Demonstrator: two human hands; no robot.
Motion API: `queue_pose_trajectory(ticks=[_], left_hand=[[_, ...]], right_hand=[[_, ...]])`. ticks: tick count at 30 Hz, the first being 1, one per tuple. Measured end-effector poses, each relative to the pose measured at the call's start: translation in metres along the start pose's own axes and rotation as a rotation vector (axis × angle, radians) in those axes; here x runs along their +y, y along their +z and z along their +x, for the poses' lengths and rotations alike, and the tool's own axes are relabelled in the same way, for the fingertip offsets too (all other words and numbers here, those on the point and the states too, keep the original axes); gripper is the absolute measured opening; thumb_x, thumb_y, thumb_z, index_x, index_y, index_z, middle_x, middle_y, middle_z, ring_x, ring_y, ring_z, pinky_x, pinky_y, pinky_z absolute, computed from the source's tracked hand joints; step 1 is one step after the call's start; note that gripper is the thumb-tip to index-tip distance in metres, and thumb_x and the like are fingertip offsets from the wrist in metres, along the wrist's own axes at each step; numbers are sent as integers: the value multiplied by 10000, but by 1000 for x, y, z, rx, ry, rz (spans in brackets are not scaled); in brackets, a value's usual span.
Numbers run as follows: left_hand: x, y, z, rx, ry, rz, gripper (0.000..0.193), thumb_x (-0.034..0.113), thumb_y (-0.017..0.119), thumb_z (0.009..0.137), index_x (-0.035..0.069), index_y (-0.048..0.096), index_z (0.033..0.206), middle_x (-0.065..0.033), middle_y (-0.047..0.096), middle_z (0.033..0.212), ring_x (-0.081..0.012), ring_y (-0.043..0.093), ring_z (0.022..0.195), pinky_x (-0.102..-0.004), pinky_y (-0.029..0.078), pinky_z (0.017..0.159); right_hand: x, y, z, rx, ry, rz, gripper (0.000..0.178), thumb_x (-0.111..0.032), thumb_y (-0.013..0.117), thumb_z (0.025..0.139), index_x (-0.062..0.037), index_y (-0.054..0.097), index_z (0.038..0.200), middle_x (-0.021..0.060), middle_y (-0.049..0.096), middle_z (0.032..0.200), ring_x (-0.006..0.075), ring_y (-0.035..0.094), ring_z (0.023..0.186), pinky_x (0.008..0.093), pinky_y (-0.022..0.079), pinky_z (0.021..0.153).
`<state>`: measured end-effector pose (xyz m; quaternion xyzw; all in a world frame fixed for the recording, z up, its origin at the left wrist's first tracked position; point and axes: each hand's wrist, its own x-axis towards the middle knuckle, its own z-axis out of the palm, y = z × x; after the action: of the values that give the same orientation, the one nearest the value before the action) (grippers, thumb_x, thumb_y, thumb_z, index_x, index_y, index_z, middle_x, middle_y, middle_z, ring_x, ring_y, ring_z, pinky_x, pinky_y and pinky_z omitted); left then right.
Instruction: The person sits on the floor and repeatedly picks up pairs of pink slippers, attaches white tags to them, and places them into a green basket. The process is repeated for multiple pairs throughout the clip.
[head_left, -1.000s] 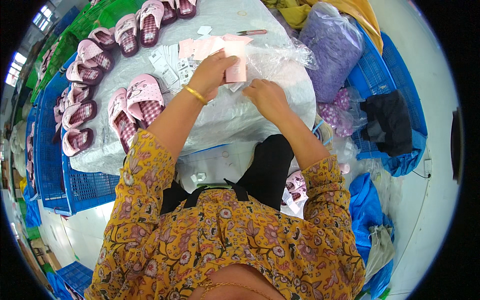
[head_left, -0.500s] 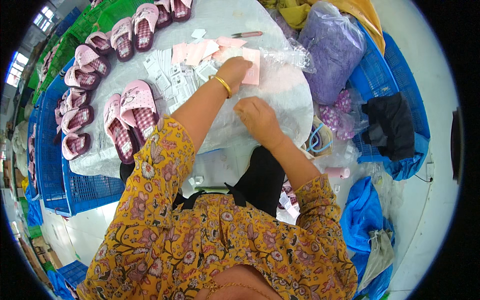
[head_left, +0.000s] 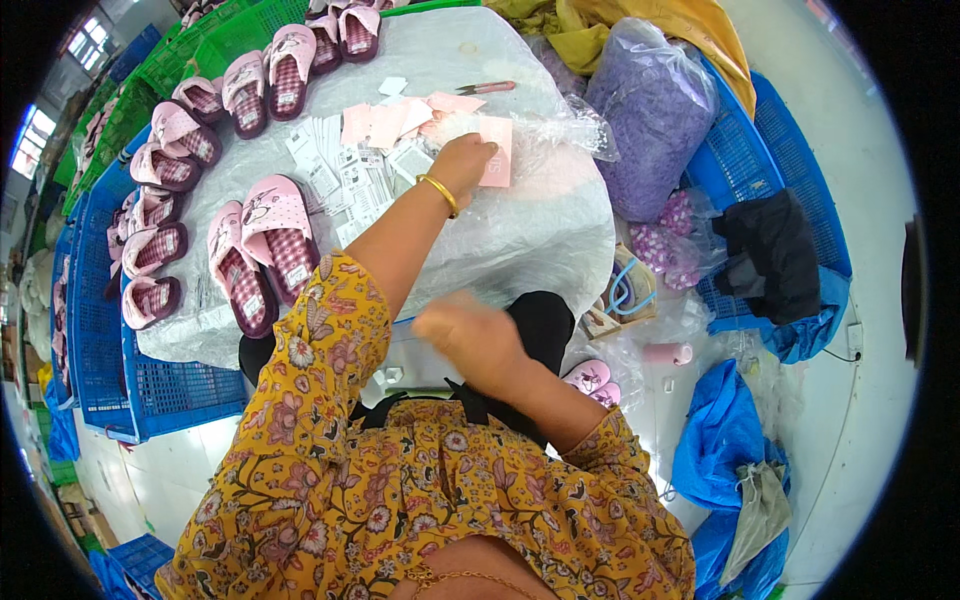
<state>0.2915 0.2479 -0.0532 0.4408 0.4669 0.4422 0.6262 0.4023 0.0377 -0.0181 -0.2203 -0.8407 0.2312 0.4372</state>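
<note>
My left hand (head_left: 462, 168), with a gold bangle at its wrist, pinches the edge of a pink card (head_left: 497, 150) on the plastic-covered table (head_left: 530, 235). My right hand (head_left: 468, 335) is off the table's near edge, above my lap; motion blurs its fingers. Nearest on the table, to the left, lies a pair of pink slippers (head_left: 278, 222) with checked insoles. Beside my left hand spread white printed labels (head_left: 345, 180) and more pink cards (head_left: 385, 122). A pair of thread snips (head_left: 486, 88) lies just beyond them.
More slippers (head_left: 268, 85) line the table's far left edge. Blue crates (head_left: 185, 385) flank the table, with green crates (head_left: 210, 50) behind. At right stand a bag of purple material (head_left: 650, 120) and a black cloth (head_left: 770, 255). Small pink slippers (head_left: 590, 378) show low down.
My right hand has drawn back from the table toward my body and leftward. My left hand stays at the pink card. The small pink slippers low on the right now show more plainly.
</note>
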Motion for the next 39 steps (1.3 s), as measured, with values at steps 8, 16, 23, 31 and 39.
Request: queue_pose_trajectory(ticks=[8, 16, 23, 31, 39], left_hand=[[50, 13, -99, -137, -84, -269, 131, 188, 589, 969, 92, 599, 1057, -12, 633, 1057, -134, 602, 969, -287, 493, 850], [21, 5, -141, -172, -73, -464, 153, 208, 594, 979, 96, 604, 1083, 6, 612, 1028, -111, 573, 916, -262, 487, 780], [16, 11, -154, -193, -26, -549, 225, 210, 560, 999, 72, 563, 1177, -28, 617, 1109, -140, 598, 1015, -284, 514, 865], [8, 13, -158, -227, -15, -571, 227, 214, 550, 1006, 69, 557, 1180, -42, 610, 1123, -154, 594, 1037, -290, 506, 897], [10, 19, -164, -219, -22, -537, 250, 216, 538, 1011, 60, 539, 1206, -44, 604, 1139, -158, 587, 1056, -303, 501, 913]], right_hand=[[19, -44, -6, 507, 657, 428, 122, -82, 606, 950, -10, 587, 1047, 23, 607, 887, 96, 591, 799, 244, 480, 722], [19, -38, 4, 687, 823, 582, 202, -54, 641, 903, 6, 590, 1089, 22, 597, 876, 76, 526, 710, 221, 430, 634], [27, -34, -6, 700, 854, 788, 289, -19, 659, 867, 32, 598, 1145, 23, 600, 865, 83, 526, 698, 219, 434, 623], [23, -33, -9, 687, 845, 815, 203, -12, 663, 860, 27, 650, 1060, 13, 609, 870, 76, 516, 684, 219, 436, 619], [25, -32, -14, 719, 863, 811, 199, -23, 664, 862, 30, 656, 1054, 27, 629, 878, 80, 523, 682, 220, 436, 623]])
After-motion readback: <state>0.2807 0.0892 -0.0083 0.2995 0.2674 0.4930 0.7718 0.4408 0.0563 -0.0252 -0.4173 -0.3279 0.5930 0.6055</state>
